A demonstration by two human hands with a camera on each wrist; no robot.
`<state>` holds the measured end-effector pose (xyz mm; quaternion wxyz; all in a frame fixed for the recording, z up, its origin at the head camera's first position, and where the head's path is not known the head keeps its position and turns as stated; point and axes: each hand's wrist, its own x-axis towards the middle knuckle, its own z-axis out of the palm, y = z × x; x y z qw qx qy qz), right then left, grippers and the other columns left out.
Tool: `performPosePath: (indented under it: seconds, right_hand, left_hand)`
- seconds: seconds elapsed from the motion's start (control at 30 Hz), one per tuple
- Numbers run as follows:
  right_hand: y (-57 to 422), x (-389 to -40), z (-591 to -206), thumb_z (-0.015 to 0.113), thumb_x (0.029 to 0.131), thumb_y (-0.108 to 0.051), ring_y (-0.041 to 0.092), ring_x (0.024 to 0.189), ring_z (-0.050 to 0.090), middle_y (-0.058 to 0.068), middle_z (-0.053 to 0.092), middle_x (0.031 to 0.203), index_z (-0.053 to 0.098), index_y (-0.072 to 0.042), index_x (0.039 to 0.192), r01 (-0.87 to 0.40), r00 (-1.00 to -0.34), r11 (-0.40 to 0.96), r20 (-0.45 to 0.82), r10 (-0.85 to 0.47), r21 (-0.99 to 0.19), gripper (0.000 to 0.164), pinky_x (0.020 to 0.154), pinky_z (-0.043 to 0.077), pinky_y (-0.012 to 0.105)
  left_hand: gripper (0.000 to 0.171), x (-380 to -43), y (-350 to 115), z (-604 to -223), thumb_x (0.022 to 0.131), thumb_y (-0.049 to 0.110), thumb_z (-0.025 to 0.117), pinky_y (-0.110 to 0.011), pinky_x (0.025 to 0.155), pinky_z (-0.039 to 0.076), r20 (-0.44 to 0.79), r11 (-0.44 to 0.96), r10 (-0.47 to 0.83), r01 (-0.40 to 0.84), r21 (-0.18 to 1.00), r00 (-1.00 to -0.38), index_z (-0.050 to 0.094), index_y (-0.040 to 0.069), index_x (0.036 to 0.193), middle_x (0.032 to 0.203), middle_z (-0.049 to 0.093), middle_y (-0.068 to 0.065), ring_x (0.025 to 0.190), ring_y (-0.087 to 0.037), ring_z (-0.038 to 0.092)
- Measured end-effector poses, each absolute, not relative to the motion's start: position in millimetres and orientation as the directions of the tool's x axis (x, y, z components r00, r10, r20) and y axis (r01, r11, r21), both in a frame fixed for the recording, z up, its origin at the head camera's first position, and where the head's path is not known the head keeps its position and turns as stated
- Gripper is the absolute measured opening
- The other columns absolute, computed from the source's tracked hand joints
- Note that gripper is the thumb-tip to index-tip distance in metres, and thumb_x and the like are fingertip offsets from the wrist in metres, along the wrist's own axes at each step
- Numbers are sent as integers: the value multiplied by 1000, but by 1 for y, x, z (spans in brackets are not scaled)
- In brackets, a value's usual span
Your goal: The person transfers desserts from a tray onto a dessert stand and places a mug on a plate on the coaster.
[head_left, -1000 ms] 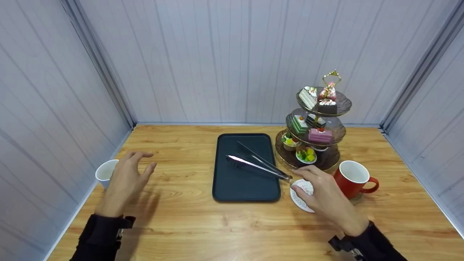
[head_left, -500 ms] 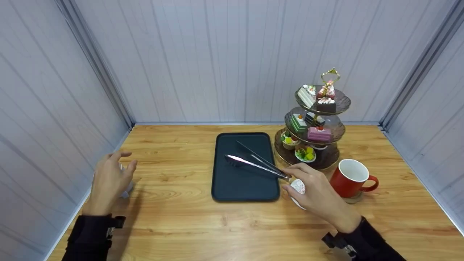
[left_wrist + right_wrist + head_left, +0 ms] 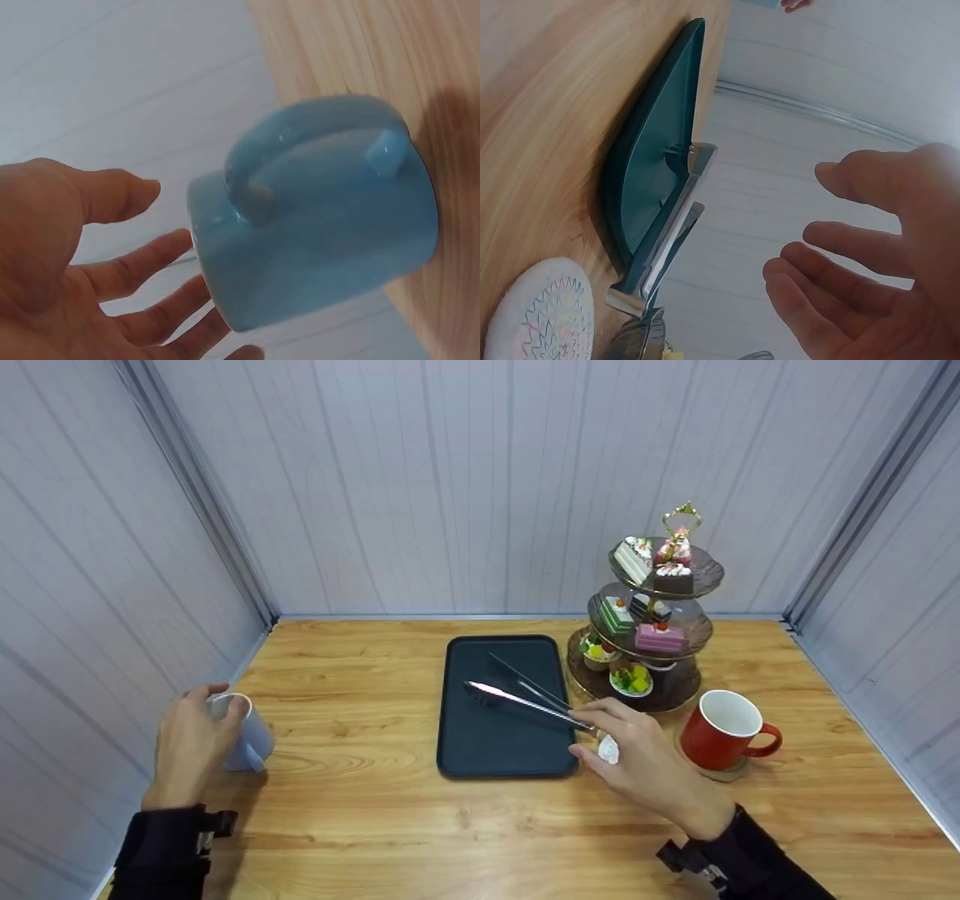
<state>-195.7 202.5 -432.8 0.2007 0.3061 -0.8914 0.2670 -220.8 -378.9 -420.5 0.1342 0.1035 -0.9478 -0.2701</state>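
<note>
A light blue mug (image 3: 259,733) stands upright at the table's left side, its handle facing the near right. My left hand (image 3: 191,742) is over its rim, thumb and fingers spread; in the left wrist view some fingertips lie behind the mug (image 3: 322,225), and contact cannot be told. Metal tongs (image 3: 525,703) lie slantwise on a dark tray (image 3: 495,750), handle end over its right edge. Above that end hovers my right hand (image 3: 645,757), fingers loosely bent and holding nothing. The right wrist view shows a gap between hand and tongs (image 3: 667,251).
A three-tier stand (image 3: 679,686) with several small cakes rises behind the right hand. A red mug (image 3: 712,742) sits on a brown coaster (image 3: 733,772) to the right. Partly under the right hand lies a white patterned coaster (image 3: 609,748). Panel walls (image 3: 390,487) enclose the table.
My left hand has moved left and down onto the blue mug's rim side, uncovering more of the mug. My right hand has shifted slightly left over the tongs' end. The tongs have not moved.
</note>
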Motion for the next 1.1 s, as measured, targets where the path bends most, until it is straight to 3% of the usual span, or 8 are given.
performPosePath:
  seconds: [0.13,0.2,0.3,0.4,0.5,0.83,0.97,1.1]
  right_hand:
    - [197,-196,-433,89,89,-26,17,119,72,2,73,127,76,-10,129,-673,-718,647,527,-456,-357,45,100,61,42]
    - [194,-197,-434,89,90,-25,17,119,71,2,73,127,75,-10,130,-681,-711,638,529,-462,-358,45,100,61,42]
    - [190,-197,-434,88,90,-26,17,121,71,2,72,128,75,-11,131,-685,-710,632,526,-469,-362,45,102,60,42]
    - [187,-198,-434,87,91,-26,16,122,70,2,72,130,74,-12,132,-689,-709,624,524,-472,-369,45,104,60,43]
    - [184,-198,-435,87,91,-26,16,122,71,2,72,130,74,-13,133,-695,-704,616,524,-480,-371,45,103,60,42]
    - [174,-199,-435,84,94,-28,16,128,68,0,70,134,71,-18,137,-689,-721,591,480,-501,-419,46,108,58,42]
    - [170,-199,-436,84,95,-29,17,128,68,0,69,135,70,-19,139,-687,-724,586,466,-508,-429,47,108,58,42]
    - [168,-200,-438,83,95,-29,17,128,68,0,69,135,70,-19,140,-692,-720,585,465,-515,-424,48,107,58,42]
  left_hand:
    - [60,-218,-388,-422,109,38,51,-38,57,42,194,833,-294,-152,532,-936,53,-6,150,144,56,-40,79,-34,57]
    - [60,-218,-393,-423,109,37,52,-41,57,44,193,833,-310,-168,528,-931,53,-7,149,144,56,-39,74,-34,56]
    - [61,-219,-400,-425,109,38,51,-56,77,55,159,821,-339,-208,532,-927,51,-6,151,151,52,-38,97,-51,64]
    - [63,-220,-405,-427,109,39,50,-68,101,48,121,799,-367,-246,549,-922,49,-6,152,152,52,-36,133,-60,52]
    - [64,-220,-408,-428,109,41,48,-67,102,48,89,783,-386,-275,558,-918,49,-6,153,149,55,-36,134,-59,52]
    - [61,-221,-417,-433,107,37,45,-27,65,59,14,738,-398,-311,599,-917,57,-9,146,137,63,-37,111,-46,69]
    - [63,-222,-420,-435,107,37,45,-41,82,63,-19,723,-406,-334,605,-914,54,-10,148,141,60,-38,123,-51,62]
    - [65,-223,-423,-435,106,39,44,-62,102,51,-44,723,-411,-355,593,-911,53,-10,150,145,57,-38,130,-54,56]
